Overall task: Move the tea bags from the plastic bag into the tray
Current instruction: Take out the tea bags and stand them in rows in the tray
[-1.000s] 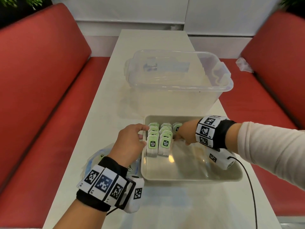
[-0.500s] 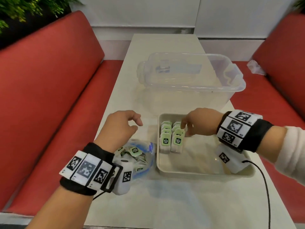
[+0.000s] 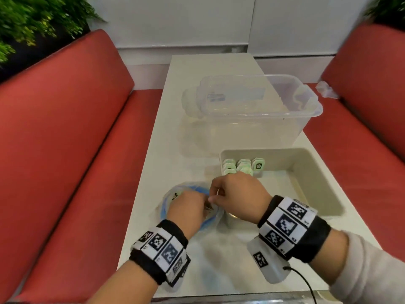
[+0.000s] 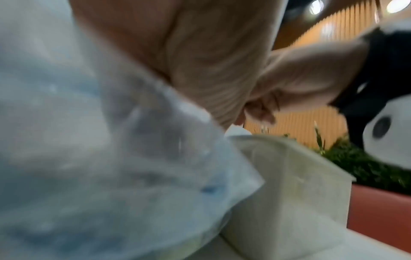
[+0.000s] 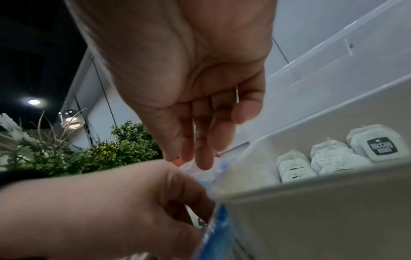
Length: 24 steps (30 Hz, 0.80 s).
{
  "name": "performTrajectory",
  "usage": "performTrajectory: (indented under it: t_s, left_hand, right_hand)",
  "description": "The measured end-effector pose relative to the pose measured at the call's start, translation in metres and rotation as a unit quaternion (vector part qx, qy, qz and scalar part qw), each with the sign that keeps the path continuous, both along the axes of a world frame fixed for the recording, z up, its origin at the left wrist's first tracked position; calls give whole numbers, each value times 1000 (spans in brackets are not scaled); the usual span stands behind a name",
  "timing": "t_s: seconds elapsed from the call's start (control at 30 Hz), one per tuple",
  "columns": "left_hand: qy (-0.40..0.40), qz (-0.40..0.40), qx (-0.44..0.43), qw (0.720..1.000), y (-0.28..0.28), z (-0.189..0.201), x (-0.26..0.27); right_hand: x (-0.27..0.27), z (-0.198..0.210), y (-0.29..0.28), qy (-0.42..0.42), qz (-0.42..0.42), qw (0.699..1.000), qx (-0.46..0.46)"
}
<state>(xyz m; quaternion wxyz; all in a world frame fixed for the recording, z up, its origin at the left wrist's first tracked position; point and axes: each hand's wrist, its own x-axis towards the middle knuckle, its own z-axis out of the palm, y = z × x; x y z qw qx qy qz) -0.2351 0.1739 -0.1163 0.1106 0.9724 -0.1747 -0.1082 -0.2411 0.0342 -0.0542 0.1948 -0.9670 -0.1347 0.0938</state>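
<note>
A clear plastic bag [image 3: 175, 194] with a blue zip rim lies on the white table, just left of the beige tray [image 3: 315, 170]. My left hand [image 3: 203, 204] is at the bag's mouth, fingers curled and pinching the blue rim [image 5: 215, 237]; tea bags inside are mostly hidden. My right hand [image 3: 215, 195] hovers over the tray's left edge beside the left hand, its fingers [image 5: 200, 158] hanging loosely downward, holding nothing. Several tea bags [image 3: 243, 165] with green labels stand in rows in the tray's far left corner [image 5: 329, 156]. The left wrist view is blurred by the bag [image 4: 111, 176].
A large clear plastic tub [image 3: 252, 106] stands behind the tray. Red bench seats [image 3: 65, 139] flank the narrow table on both sides. A crumpled white wrapper [image 3: 327, 91] lies on the right bench. Most of the tray floor [image 3: 295, 189] is bare.
My left hand dropped from above the bag to its mouth and took hold of the rim. My right hand left the tea bag rows and moved left toward the bag.
</note>
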Motion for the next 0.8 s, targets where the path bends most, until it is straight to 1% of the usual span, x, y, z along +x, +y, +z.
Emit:
performTrajectory:
  t_s: [0.03, 0.1, 0.17, 0.23, 0.33, 0.4, 0.53, 0.6, 0.7, 0.8]
  left_hand:
    - [-12, -4, 19, 1000, -2, -3, 1]
    - [-17, -8, 22, 1000, -2, -8, 2]
    - [-18, -5, -6, 1000, 2, -12, 0]
    - [-50, 3, -26, 998, 7, -9, -3]
    - [-98, 1, -36, 995, 15, 3, -3]
    - [-104, 23, -49, 993, 23, 10, 1]
    - [-96, 58, -105, 988, 36, 20, 0]
    - [-84, 76, -173, 978, 40, 28, 1]
    - [-52, 89, -316, 943, 36, 40, 3]
    - [-14, 89, -399, 912, 22, 48, 4]
  right_hand:
    - [-2, 0, 0, -6, -12, 1000, 1]
    - [-6, 0, -3, -16, -33, 999, 3]
    - [-9, -1, -7, -22, -51, 998, 7]
    - [-11, -2, -11, -30, -67, 997, 6]
    - [-12, -5, -14, -35, -79, 996, 8]
    - [-12, -5, -13, -31, -79, 996, 12]
    - [-8, -6, -8, -23, -71, 997, 31]
    - [-6, -4, -6, -27, -64, 996, 62]
    - [-1, 2, -4, -29, -63, 984, 163]
    - [7, 9, -7, -37, -80, 965, 245]
